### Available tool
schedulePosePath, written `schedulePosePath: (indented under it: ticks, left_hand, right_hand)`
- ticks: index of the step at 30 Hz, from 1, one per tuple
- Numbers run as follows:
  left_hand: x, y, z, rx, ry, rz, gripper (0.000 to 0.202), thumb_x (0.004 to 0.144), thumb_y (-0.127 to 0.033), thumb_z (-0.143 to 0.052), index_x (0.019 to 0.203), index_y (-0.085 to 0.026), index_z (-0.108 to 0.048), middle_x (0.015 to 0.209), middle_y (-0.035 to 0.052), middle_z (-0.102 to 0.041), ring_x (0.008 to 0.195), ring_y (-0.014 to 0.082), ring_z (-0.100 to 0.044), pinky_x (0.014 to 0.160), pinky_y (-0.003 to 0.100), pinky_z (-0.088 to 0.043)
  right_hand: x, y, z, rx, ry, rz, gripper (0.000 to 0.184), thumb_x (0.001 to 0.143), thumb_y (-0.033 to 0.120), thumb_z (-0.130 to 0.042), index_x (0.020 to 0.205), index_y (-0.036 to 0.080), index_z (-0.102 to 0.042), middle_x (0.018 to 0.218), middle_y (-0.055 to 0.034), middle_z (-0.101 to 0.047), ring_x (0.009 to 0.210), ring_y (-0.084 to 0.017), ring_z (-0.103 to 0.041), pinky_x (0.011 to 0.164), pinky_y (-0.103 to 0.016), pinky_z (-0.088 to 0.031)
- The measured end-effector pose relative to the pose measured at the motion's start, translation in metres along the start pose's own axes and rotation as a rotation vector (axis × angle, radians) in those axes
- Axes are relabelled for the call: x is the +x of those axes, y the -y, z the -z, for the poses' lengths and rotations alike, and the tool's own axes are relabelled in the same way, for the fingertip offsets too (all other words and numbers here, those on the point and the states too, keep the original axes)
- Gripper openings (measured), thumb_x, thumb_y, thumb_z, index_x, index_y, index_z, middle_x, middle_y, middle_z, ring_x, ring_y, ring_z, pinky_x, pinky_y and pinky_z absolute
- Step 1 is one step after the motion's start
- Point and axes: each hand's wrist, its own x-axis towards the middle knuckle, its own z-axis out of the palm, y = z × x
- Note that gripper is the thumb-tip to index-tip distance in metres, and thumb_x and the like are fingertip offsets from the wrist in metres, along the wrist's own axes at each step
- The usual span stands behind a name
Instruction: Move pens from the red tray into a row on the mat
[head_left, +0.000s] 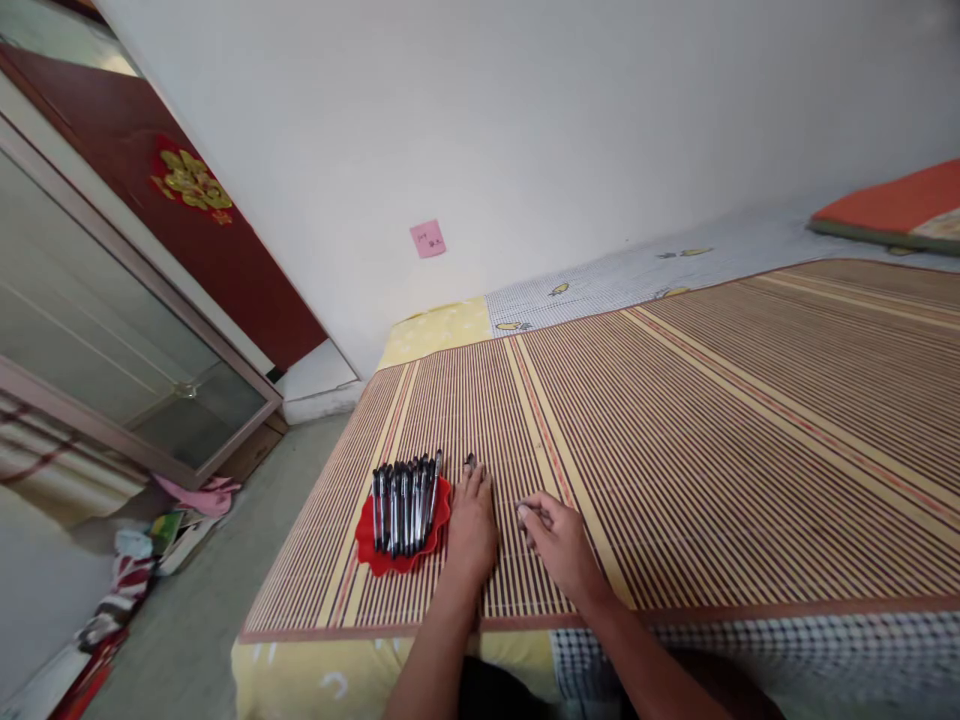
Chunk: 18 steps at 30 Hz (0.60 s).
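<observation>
Pens point(405, 508) lay crowded on the red dish point(384, 566) just beside the left hand point(472, 525), whose grip I could not tell, so its sideways bump could spill them, while the right hand point(559, 545) was pinched closed, contents unclear.

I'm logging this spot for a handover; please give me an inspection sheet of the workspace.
Surface: striped mat over patterned sheet.
Job's things: pens side by side on a red scalloped dish.
Clutter: pink cloth and mixed items on the floor, left.
Left hand: palm down beside the dish; dark tip past its fingers; grip unclear.
Right hand: fingers curled; whether it holds anything is unclear.
Cables: nothing seen.
Surroundings: pink note on white wall; orange bedding far right.
</observation>
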Motion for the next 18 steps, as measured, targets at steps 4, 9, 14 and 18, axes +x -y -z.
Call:
schedulePosePath:
  ticks: [4, 9, 14, 18]
  left_hand:
    - [-0.012, -0.019, 0.011, -0.043, -0.046, 0.013, 0.049, 0.09, -0.003, -0.039, 0.136, -0.008, -0.053, 0.146, 0.02, -0.051, 0.144, 0.0298, -0.036, 0.115, 0.054, -0.038]
    - [-0.063, -0.075, 0.023, -0.378, -0.18, 0.083, 0.048, 0.1, -0.023, -0.038, 0.148, -0.02, -0.041, 0.15, 0.0142, -0.047, 0.141, 0.0241, -0.042, 0.115, 0.048, -0.04]
    - [-0.105, -0.124, 0.011, -0.453, -0.095, 0.012, 0.077, 0.094, -0.034, -0.05, 0.16, -0.025, -0.01, 0.167, 0.0093, -0.003, 0.152, 0.0355, -0.003, 0.118, 0.063, -0.023]
    - [-0.1, -0.119, 0.004, -0.434, -0.095, -0.033, 0.074, 0.094, -0.035, -0.044, 0.16, -0.022, -0.011, 0.167, 0.0075, -0.003, 0.152, 0.0347, -0.001, 0.119, 0.063, -0.017]
  right_hand:
    - [0.002, -0.002, 0.001, -0.009, -0.018, 0.001, 0.028, 0.088, 0.045, -0.054, 0.087, 0.019, -0.066, 0.07, -0.0033, -0.067, 0.056, -0.016, -0.061, 0.051, -0.025, -0.047]
    - [0.001, 0.004, -0.005, 0.198, -0.002, -0.056, 0.043, 0.085, 0.059, -0.056, 0.094, 0.019, -0.07, 0.089, -0.0098, -0.074, 0.082, -0.023, -0.069, 0.074, -0.034, -0.055]
    - [-0.013, 0.001, -0.023, 0.712, 0.291, -0.32, 0.069, 0.087, 0.073, -0.039, 0.121, 0.02, -0.065, 0.118, -0.0177, -0.069, 0.115, -0.031, -0.064, 0.092, -0.048, -0.053]
    - [-0.018, 0.001, -0.029, 0.872, 0.383, -0.325, 0.078, 0.082, 0.075, -0.044, 0.141, 0.025, -0.051, 0.142, -0.0165, -0.056, 0.137, -0.032, -0.048, 0.105, -0.052, -0.042]
